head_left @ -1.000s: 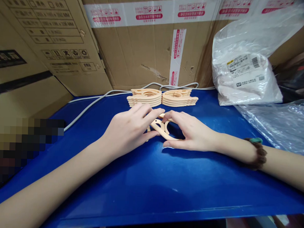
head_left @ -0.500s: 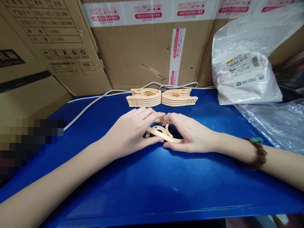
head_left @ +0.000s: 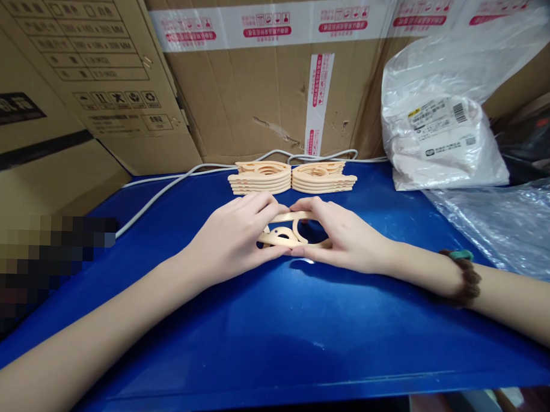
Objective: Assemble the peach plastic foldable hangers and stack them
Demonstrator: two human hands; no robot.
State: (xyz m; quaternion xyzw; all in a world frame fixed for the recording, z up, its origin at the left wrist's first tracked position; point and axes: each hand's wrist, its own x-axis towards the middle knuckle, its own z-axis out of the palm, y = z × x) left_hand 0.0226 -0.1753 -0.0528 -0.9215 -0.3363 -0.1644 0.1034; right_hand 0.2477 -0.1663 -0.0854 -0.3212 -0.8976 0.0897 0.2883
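Note:
Between my two hands is a beige plastic folding hanger (head_left: 279, 240), with a curved hook and a rounded opening showing in its middle. My left hand (head_left: 240, 238) wraps its left part, fingers over the far edge and thumb along the near edge. On the right, my right hand (head_left: 346, 238) grips the other end the same way, thumb in front and fingers behind. Both thumb tips meet near the hanger's front middle. The hanger's outer ends are hidden by my palms. Just beyond lie similar beige folding hangers in a left pile (head_left: 261, 185) and a right pile (head_left: 323, 185), touching at the centre.
The blue tabletop (head_left: 270, 338) carries everything. Cardboard boxes (head_left: 256, 91) stand along the back and left. A white cable (head_left: 160, 193) runs behind the piles. A white plastic parcel bag (head_left: 444, 140) and clear plastic wrap (head_left: 504, 220) lie at the right.
My right fingers have shifted to the hanger's far edge, and both thumbs now press at its near edge. The hanger's long bars look more level and parallel. The piles have not moved.

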